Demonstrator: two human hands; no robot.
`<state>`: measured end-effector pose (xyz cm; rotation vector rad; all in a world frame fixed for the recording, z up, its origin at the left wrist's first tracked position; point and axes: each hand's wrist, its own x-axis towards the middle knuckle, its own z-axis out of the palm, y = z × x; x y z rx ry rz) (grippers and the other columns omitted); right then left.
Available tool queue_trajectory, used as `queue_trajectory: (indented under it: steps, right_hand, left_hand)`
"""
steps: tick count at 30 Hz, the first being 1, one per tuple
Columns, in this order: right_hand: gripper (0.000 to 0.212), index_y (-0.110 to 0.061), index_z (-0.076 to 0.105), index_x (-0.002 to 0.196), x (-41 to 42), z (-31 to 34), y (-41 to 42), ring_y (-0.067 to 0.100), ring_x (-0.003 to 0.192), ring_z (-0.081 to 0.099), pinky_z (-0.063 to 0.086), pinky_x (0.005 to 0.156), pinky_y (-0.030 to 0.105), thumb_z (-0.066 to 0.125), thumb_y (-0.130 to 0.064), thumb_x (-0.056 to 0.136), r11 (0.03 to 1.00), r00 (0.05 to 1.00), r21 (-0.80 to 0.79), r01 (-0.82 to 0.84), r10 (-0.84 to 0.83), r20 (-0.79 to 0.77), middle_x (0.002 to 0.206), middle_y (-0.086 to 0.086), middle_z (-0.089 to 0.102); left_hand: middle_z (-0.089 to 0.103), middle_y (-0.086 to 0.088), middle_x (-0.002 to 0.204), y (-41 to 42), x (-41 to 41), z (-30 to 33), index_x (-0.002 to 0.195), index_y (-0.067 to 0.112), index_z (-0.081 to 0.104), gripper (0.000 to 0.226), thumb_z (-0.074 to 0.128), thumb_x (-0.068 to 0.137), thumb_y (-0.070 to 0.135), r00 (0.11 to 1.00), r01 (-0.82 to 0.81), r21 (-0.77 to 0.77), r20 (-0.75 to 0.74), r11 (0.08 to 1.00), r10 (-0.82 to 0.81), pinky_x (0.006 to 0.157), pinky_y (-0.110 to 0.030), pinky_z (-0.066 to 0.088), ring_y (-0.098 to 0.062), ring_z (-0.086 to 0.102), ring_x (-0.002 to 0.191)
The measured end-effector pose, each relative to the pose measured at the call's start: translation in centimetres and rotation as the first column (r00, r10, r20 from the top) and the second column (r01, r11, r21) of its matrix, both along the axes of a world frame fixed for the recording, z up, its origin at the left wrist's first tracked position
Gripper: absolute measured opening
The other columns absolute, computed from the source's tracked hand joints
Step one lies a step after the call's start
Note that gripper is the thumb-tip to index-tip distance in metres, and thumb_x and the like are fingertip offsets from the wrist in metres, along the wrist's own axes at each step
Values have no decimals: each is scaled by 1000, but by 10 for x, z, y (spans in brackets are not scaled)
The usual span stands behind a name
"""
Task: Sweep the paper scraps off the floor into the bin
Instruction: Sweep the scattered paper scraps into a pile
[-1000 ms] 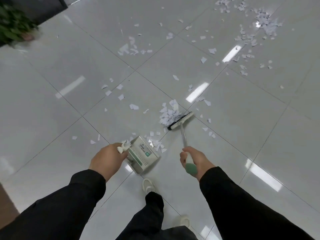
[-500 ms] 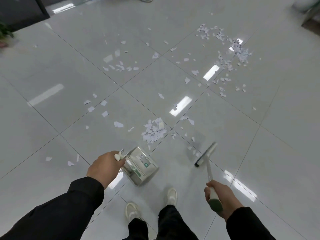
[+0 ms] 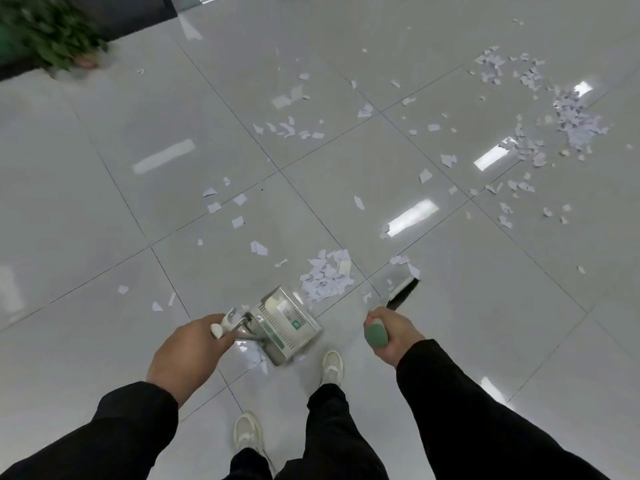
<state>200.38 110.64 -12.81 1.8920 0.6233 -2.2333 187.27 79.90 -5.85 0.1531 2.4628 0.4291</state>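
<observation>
My left hand (image 3: 188,355) grips the white handle of a metal dustpan (image 3: 284,325) that rests on the floor, its mouth facing a small heap of white paper scraps (image 3: 327,278). My right hand (image 3: 391,336) grips the green handle of a broom, whose dark brush head (image 3: 403,292) is on the floor just right of the heap. More scraps lie scattered across the tiles, with a larger heap of scraps (image 3: 575,124) at the far right. Some scraps sit under and behind the pan.
The floor is glossy grey tile (image 3: 104,202) with bright light reflections. A green potted plant (image 3: 52,32) stands at the far left by a dark wall. My two white shoes (image 3: 247,436) are below the dustpan.
The broom head has swung back from the right toward the heap beside the dustpan. My right hand moved up and left. My feet stepped forward.
</observation>
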Motion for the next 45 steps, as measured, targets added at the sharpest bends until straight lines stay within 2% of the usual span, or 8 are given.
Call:
queue_trajectory:
  steps: [5,12,19,25,30,31,39,45]
  right_hand:
    - [6,-6,56,93,-63,6,65,15,60,50,53,45,19,57,-1,96,1000,997,-15,-23,22,-70,81,11,54]
    - [6,-6,54,93,-97,24,86,16,52,49,48,40,20,55,-2,96,974,977,112,-195,203,-65,76,11,51]
    - [3,0,53,100,-39,36,44,15,46,47,45,40,23,53,-3,99,876,875,140,-461,475,-89,66,10,52]
    - [11,-7,48,93,36,31,25,18,51,45,43,40,24,50,3,97,678,673,91,-729,735,-85,67,11,52]
    - [5,-5,52,94,109,35,-32,15,46,39,36,38,21,50,0,96,402,403,153,-903,915,-24,68,11,53]
    - [3,-4,53,95,111,33,-33,15,46,39,36,38,20,51,-2,96,400,399,144,-905,916,-39,69,11,53]
    - [6,-1,51,99,187,20,-114,14,41,41,38,37,21,53,-3,94,69,72,-35,-997,992,-105,68,12,54]
    - [3,3,51,97,181,-10,-91,15,35,39,40,37,20,51,1,95,-98,-96,-94,-991,995,-24,65,15,53]
  left_hand:
    - [64,10,68,25,7,9,99,53,61,11,56,95,61,995,-97,-32,-25,995,97,57,-28,44,-10,60,66]
    - [63,3,63,28,29,8,90,42,66,19,57,97,57,950,-307,-21,-72,951,305,58,-30,46,-19,59,64]
    - [66,4,68,7,73,3,93,34,68,20,58,98,51,891,-448,-6,-92,894,445,63,-33,50,-19,61,70]
    - [67,4,73,-37,163,9,88,33,67,18,60,95,49,774,-628,2,-99,778,625,65,-34,49,-18,62,72]
    - [65,6,68,-69,305,16,81,35,64,26,57,95,56,629,-775,11,-92,632,772,58,-29,45,-15,61,68]
    - [65,7,68,-63,306,11,81,35,63,28,55,95,59,646,-761,4,-92,649,758,57,-28,44,-15,61,67]
    - [67,8,73,-57,470,31,84,35,64,31,50,98,58,483,-875,-52,-31,481,875,62,-30,47,-12,62,70]
    - [66,10,73,-28,496,21,81,36,62,30,51,100,55,425,-898,-131,-11,420,905,59,-28,43,-10,60,69]
